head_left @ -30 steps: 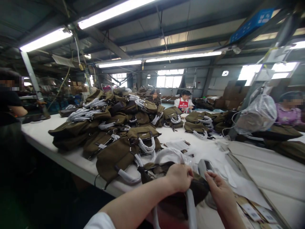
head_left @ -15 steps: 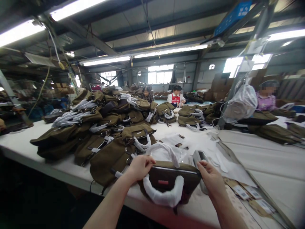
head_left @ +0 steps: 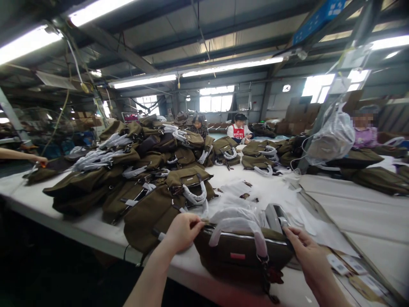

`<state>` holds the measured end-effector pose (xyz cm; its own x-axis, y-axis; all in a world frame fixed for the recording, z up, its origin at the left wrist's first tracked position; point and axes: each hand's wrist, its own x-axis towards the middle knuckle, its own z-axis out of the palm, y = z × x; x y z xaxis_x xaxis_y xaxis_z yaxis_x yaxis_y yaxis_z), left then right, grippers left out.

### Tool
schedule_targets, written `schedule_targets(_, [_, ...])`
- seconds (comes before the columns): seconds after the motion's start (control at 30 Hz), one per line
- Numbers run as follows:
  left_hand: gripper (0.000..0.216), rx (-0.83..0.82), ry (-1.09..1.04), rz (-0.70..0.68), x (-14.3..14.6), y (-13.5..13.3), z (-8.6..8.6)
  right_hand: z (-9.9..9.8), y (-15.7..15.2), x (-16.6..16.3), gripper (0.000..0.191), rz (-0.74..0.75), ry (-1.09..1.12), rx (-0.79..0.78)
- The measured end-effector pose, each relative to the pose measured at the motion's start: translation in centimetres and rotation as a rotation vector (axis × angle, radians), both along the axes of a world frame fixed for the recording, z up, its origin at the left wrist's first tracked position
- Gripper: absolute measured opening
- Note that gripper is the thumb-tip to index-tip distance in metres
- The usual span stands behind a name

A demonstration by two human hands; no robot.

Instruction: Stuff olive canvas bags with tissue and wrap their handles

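Observation:
An olive-brown handbag (head_left: 238,253) with a silver zip and white-wrapped handles stands upright at the near edge of the white table (head_left: 361,221). My left hand (head_left: 182,230) is closed on the bag's left top corner. My right hand (head_left: 302,247) grips the bag's right top corner, fingers curled over the rim. Just behind that hand lies a small grey device (head_left: 276,215). A big heap of matching bags (head_left: 140,170) lies to the left of my left hand.
Paper hang tags (head_left: 358,277) lie at the right by a ruler-like strip. More bags (head_left: 262,155) sit mid-table, and a hanging plastic sack (head_left: 332,136) on a post. Several people sit at the far side; another person's hand (head_left: 38,160) reaches in at left.
The bag has been turned upright; its near handle, hanging down the front before, now stands up. Another person's arm has appeared at the far left. The view shifted slightly.

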<state>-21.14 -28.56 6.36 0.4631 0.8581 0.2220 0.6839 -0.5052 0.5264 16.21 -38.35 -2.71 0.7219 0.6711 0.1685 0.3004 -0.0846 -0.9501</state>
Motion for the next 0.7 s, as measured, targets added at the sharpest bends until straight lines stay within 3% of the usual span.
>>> schedule_targets(0.17, [0.033,-0.036,0.199,0.000,4.5,-0.8,0.3,0.8,-1.0,-0.5,0.055,0.022,-0.019,-0.091])
schedule_targets(0.3, [0.021,-0.021,0.229,-0.033,6.2,-1.0,0.2,1.0,-1.4,-0.6,0.054,0.038,-0.038,-0.053])
schedule_targets(0.5, [0.024,0.044,0.234,-0.081,7.6,-1.9,-0.5,0.8,-1.9,-0.7,0.050,0.039,-0.087,-0.008])
schedule_targets(0.7, [0.029,0.035,0.223,-0.044,7.4,-1.9,-1.6,1.8,-2.1,-1.2,0.046,0.032,-0.095,0.052])
